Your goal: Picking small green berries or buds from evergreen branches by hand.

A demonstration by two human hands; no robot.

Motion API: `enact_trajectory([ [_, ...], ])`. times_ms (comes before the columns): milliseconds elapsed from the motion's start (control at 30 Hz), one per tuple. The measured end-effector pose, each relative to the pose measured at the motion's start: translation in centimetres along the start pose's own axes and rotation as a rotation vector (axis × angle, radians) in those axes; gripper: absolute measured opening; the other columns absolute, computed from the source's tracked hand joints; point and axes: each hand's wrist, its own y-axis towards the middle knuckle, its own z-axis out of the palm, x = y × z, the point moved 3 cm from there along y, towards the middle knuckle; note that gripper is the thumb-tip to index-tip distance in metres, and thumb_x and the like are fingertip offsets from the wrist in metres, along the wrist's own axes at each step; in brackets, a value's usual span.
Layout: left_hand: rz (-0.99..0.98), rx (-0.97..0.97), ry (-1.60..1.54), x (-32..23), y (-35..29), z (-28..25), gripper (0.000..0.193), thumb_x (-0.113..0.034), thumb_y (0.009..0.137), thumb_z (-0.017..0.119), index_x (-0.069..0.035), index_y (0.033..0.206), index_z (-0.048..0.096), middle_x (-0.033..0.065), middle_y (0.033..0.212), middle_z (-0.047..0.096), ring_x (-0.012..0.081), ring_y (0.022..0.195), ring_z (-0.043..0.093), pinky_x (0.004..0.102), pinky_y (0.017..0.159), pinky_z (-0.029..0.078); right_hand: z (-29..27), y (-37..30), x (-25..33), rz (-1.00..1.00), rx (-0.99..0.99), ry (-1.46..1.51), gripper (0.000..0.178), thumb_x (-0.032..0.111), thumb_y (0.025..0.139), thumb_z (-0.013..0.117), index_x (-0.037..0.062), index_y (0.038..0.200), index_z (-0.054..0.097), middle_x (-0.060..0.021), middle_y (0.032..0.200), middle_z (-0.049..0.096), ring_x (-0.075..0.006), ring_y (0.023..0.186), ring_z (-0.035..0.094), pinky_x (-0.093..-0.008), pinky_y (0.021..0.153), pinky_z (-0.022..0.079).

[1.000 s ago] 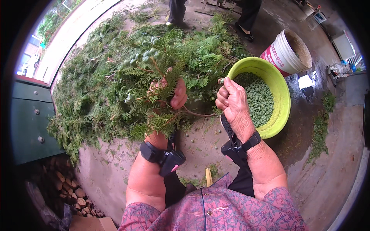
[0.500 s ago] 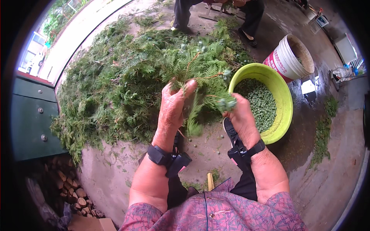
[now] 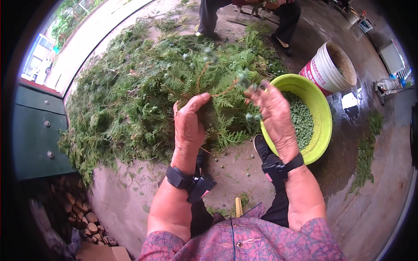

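A leafy evergreen sprig (image 3: 224, 102) with small blue-green cones is gripped at its stem in my left hand (image 3: 190, 124), the thumb pressed over it. One cluster of cones (image 3: 243, 79) sits at a stem tip right beside the fingertips of my right hand (image 3: 275, 115). That hand is raised with fingers bent and apart, and I see nothing in it. Just beyond my right wrist stands a yellow-green bucket (image 3: 324, 130), partly filled with loose green cones (image 3: 301, 119). Another cone cluster (image 3: 210, 55) shows blurred on an upper twig of the sprig.
A wide heap of cut evergreen branches (image 3: 126, 95) spreads ahead and left. Behind the yellow-green bucket tilts a white and red pail (image 3: 320, 71). Another person's legs (image 3: 287, 26) are at the far side. Green metal doors (image 3: 41, 135) and stacked firewood (image 3: 89, 222) lie left.
My right hand has drawn up and back from the lower cone cluster, its fingers spreading, and is now near a higher cluster. My left hand has shifted slightly left, still holding the sprig.
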Motion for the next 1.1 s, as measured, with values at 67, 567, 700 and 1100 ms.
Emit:
enact_trajectory([
  [67,0.497,0.137,0.88,0.0,0.1,-0.5,0.031,0.004,0.069,0.057,-0.006,0.098,0.063,0.0068,0.099,0.065,0.0234,0.095,0.059,0.0378,0.094,0.034,-0.1,0.5,1.5,-0.029,-0.005,0.012,0.038,0.015,0.089,0.055,-0.0002,0.122,0.045,-0.0111,0.107,0.057,-0.0141,0.091,0.058,-0.0266,0.073,0.052],
  [567,0.641,0.269,1.109,0.9,-1.4,2.7,0.024,0.0,0.07,0.057,-0.004,0.092,0.066,0.0112,0.093,0.064,0.0266,0.089,0.059,0.033,0.081,0.045,0.5,-1.0,1.6,-0.157,0.008,-0.516,0.028,0.015,0.089,0.056,-0.0003,0.112,0.055,-0.0029,0.097,0.06,-0.0089,0.088,0.054,-0.022,0.08,0.043],
  [700,0.509,0.345,0.674,1.5,-1.5,4.1,0.019,-0.004,0.074,0.061,-0.002,0.092,0.065,0.0077,0.089,0.065,0.0218,0.087,0.06,0.032,0.078,0.046,1.4,-1.0,2.3,-0.21,0.006,-0.421,0.027,0.005,0.084,0.06,-0.0007,0.11,0.054,-0.0021,0.092,0.059,-0.0074,0.084,0.054,-0.021,0.077,0.046],
  [1100,0.003,0.191,0.338,2.2,-1.9,5.3,0.02,-0.005,0.073,0.071,-0.004,0.092,0.063,0.0,0.076,0.063,0.0076,0.061,0.055,0.0231,0.051,0.043,1.9,-1.8,1.7,-0.073,-0.001,-0.455,0.018,0.006,0.082,0.063,0.0033,0.1,0.06,0.0029,0.079,0.056,-0.0041,0.069,0.053,-0.0194,0.061,0.046],
])
